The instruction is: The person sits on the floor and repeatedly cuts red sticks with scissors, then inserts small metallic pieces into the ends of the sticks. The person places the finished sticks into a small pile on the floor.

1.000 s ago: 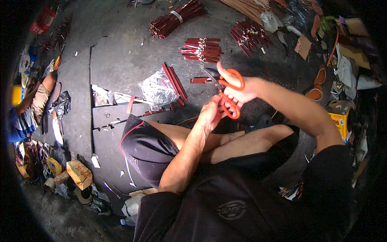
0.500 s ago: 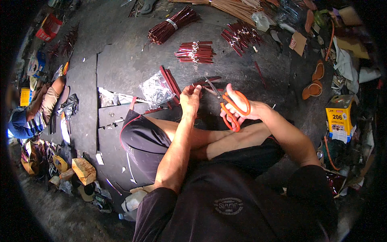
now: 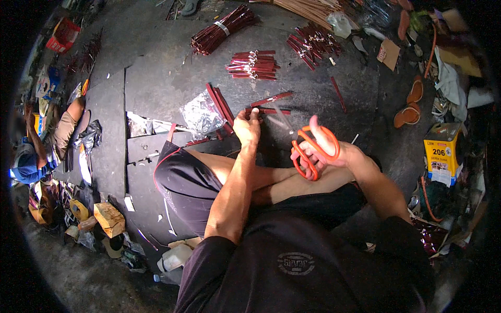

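My left hand [image 3: 247, 128] pinches a dark red strip [image 3: 276, 111] between thumb and fingers, its free end pointing right. Just above it lies a second dark red strip [image 3: 272, 98], tilted up to the right. Orange-handled scissors [image 3: 319, 141] are in my right hand [image 3: 330, 152], with fingers through the loops and thumb raised. Their blades are parted and blurred, the tips near the strip's right end. Left of my left hand are a clear plastic bag [image 3: 202, 116] of small shiny pieces and several longer red strips [image 3: 223, 107].
Farther off lie a row of red strips with silvery middles [image 3: 253, 65], a loose pile of similar ones [image 3: 312, 44] and a banded bundle [image 3: 222, 30]. A single strip [image 3: 338, 94], sandals [image 3: 409, 113] and a yellow box [image 3: 441, 155] are at right. Another person [image 3: 47, 135] sits at far left.
My right hand has drawn the scissors right and toward me, away from my left fingers. The upper strip now slants more, with a visible gap between it and the held one.
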### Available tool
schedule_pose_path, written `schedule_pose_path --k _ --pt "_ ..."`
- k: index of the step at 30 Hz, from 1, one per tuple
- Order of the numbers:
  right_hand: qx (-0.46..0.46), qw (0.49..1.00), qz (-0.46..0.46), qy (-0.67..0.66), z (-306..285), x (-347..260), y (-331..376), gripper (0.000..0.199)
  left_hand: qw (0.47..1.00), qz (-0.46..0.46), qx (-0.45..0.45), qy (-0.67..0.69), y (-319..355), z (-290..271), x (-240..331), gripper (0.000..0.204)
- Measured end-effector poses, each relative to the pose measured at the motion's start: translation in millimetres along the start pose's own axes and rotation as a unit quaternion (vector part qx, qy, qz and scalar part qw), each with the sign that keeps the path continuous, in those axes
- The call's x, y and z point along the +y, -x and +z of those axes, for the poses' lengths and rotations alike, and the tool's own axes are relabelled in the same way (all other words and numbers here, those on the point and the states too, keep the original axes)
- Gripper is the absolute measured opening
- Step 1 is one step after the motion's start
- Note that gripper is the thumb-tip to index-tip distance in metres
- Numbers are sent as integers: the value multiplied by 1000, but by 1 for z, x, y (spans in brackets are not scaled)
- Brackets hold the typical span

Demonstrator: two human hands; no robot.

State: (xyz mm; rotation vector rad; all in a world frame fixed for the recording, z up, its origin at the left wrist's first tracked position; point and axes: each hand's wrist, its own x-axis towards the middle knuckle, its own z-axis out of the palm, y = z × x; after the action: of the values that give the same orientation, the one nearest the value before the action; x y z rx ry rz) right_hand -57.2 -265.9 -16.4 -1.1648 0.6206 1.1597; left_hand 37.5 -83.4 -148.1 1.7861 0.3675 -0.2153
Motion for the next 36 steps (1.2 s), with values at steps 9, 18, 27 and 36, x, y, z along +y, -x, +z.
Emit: schedule_pose_path --k 9,18,27,36 --pt "-15 998 2 -54 -15 -9 -21 123 996 -83 -37 14 -10 -3 -6 20" --pt "-5 999 10 -49 -12 -10 -27 123 997 -69 -37 9 -12 -1 -12 20" --pt "-1 999 14 -47 -15 -12 -31 121 996 -80 -38 29 -14 1 -20 20" --pt "-1 999 49 12 -22 -24 -33 125 996 -54 -41 53 -9 0 -11 21"
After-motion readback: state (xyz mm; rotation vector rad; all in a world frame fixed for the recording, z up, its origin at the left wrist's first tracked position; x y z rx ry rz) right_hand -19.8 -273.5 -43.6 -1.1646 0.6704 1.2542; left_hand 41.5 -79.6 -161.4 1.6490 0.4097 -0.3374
